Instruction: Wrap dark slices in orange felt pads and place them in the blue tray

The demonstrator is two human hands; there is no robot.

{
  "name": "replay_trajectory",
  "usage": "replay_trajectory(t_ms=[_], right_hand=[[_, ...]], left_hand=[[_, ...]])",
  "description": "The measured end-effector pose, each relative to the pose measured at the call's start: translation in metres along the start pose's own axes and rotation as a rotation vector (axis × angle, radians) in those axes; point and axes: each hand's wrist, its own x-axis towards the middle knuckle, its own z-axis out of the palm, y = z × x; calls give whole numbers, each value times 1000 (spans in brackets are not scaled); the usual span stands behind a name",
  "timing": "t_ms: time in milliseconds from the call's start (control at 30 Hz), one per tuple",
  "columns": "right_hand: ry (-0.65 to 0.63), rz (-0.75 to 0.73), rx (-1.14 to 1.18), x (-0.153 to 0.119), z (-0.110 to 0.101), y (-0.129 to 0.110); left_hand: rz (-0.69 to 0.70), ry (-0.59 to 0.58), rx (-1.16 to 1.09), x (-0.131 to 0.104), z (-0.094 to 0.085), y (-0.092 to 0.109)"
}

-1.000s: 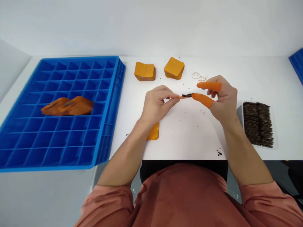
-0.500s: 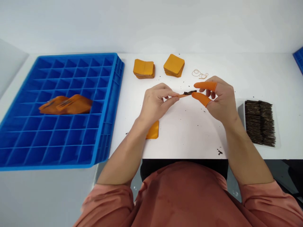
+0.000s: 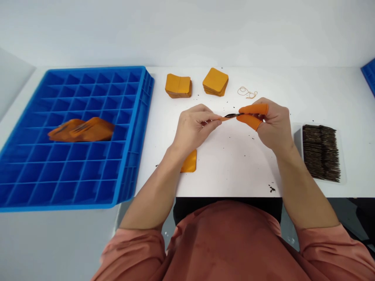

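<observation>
My left hand [image 3: 193, 127] pinches the left end of a thin, flat orange packet [image 3: 224, 119] between thumb and fingertips. A dark brown flaky piece [image 3: 231, 115] shows at the packet, seen nearly edge-on; whether it lies inside or on top I cannot tell. Orange finger cots cover the thumb and index finger of my right hand [image 3: 274, 121], which are closed on the right end of the packet and the dark piece. Both hands are held above the white table [image 3: 231, 168]. Partly under my left forearm lies another flat orange packet [image 3: 190, 162].
A blue divided crate [image 3: 129, 156] stands at left, with orange packets [image 3: 84, 130] in it. Two stacks of orange packets [image 3: 178, 84] [image 3: 215, 81] and rubber bands [image 3: 247, 93] lie at the back. At right, a clear tub [image 3: 343, 171] holds rows of dark brown pieces [image 3: 320, 153]. Dark crumbs are scattered about.
My right thumb and index finger, apart before, have closed on the packet's right end and the dark piece. My left hand keeps its pinch in the same place.
</observation>
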Motion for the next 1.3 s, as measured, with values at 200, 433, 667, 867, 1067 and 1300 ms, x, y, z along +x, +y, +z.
replay_trajectory(t_ms=[200,433,667,867,1067,1300], right_hand=[[0,-35,-2,-1,2,2],[-43,-131,-40,0,-3,3],[-54,-177,-78,0,-4,-1],[-43,-218,-55,-1,-2,-5],[10,-202,-50,-1,-3,-7],[110,-66,132,0,-5,-11]], left_hand=[[50,-23,51,-2,2,-1],[91,-45,120,-1,0,-4],[175,2,103,-1,1,-4],[152,58,45,-3,3,-2],[82,24,44,-1,0,2],[90,-31,84,1,-1,0]])
